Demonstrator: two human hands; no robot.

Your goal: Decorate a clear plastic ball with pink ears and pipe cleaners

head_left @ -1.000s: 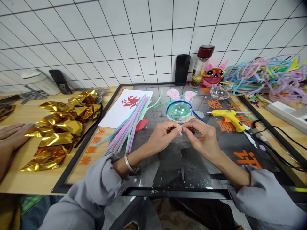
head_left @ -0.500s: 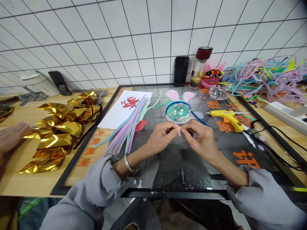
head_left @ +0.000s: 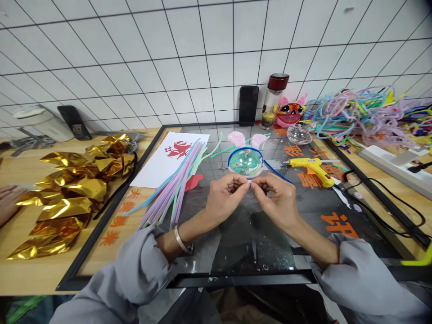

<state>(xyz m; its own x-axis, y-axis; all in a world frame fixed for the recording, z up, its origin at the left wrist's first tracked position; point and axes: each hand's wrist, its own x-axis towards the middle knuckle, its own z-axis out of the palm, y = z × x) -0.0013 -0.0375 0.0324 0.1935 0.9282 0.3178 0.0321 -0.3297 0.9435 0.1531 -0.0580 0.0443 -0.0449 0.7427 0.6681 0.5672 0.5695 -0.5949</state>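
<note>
My left hand (head_left: 224,198) and my right hand (head_left: 276,195) meet fingertip to fingertip over the dark board. Both are closed in a pinch on a small pale piece (head_left: 249,182), mostly hidden by the fingers and too small to name. Just beyond the fingertips lies a clear plastic dome (head_left: 245,161), greenish inside, with a blue rim whose blue strip (head_left: 278,172) trails to the right. Two pink fuzzy ear shapes (head_left: 236,139) sit behind the dome. Left of my hands is a fanned bundle of lilac, blue and green pipe cleaners (head_left: 175,189).
A yellow glue gun (head_left: 312,168) lies to the right, near a white power strip (head_left: 398,168). Gold foil (head_left: 72,193) covers the left side, with another person's hand (head_left: 7,203) beside it. A phone (head_left: 248,105), a bottle (head_left: 274,101) and tangled pipe cleaners (head_left: 357,112) stand along the wall.
The view has shifted slightly, moving the table things left and a little down in the picture. My hands stay pinched together at about the same spot. The other person's hand has drawn back left.
</note>
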